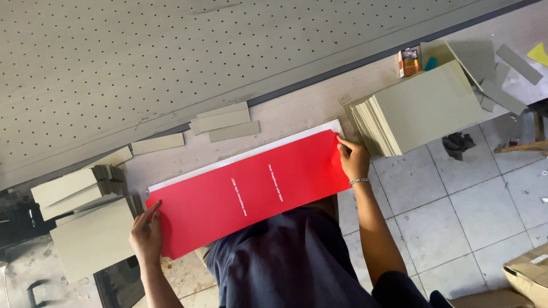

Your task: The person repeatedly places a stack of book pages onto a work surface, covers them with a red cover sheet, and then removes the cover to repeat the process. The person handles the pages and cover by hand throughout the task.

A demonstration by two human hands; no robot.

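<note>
A long red paper sheet [251, 191] with two lines of small white print lies across a wooden bench [297, 114], on top of a white sheet [245, 155] whose edge shows along its far side. My left hand [146, 235] pinches the red sheet's left end, fingers on its edge. My right hand [354, 159], with a bracelet at the wrist, holds the sheet's right end near the corner. My dark blue shirt [291, 256] covers the sheet's near middle edge.
A thick stack of grey boards [419, 111] sits at the right, more grey boards [85, 228] at the left. Loose grey strips [225, 121] lie on the bench behind the sheet. A perforated grey panel [171, 57] fills the back. The floor at right is white tile [456, 199], with a cardboard box [528, 274].
</note>
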